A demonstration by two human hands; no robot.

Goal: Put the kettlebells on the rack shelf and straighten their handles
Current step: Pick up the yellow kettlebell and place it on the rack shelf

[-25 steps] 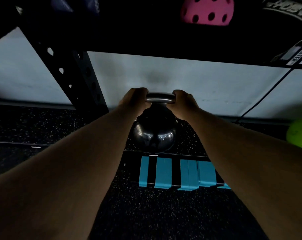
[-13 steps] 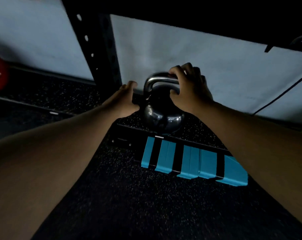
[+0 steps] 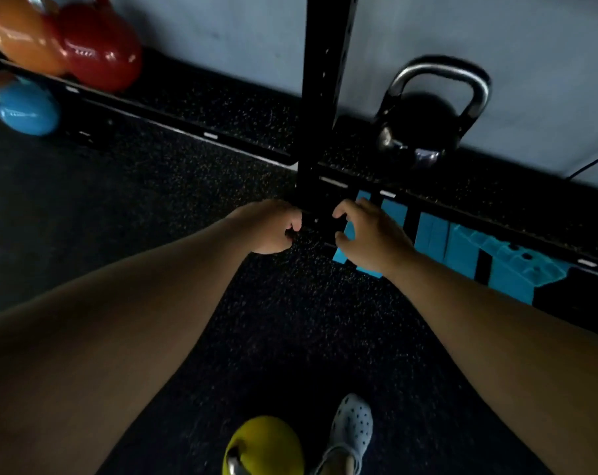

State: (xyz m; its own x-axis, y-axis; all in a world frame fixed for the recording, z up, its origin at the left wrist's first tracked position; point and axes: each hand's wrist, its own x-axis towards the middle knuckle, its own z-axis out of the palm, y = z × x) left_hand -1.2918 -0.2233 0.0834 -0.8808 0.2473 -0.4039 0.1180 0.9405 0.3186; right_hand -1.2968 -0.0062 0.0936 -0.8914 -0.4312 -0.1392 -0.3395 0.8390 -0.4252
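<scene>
at two o'clock on the rack shelf [image 3: 242, 108], right of the black upright [image 3: 325, 97], the black kettlebell [image 3: 422, 128] now stands free with its steel handle up and roughly broadside to the view, released since half a second ago. both hands are off it and empty, the left hand [image 3: 268, 228] loosely curled, the right hand [image 3: 367, 234] half open, both low near the post's foot. that placement looks done; the yellow kettlebell [image 3: 265, 443] at six o'clock on the floor seems next.

On the rack shelf [image 3: 242, 108], one kettlebell [image 3: 424, 121] sits right of the upright post [image 3: 325, 97], three kettlebells [image 3: 64, 53] far left.
</scene>
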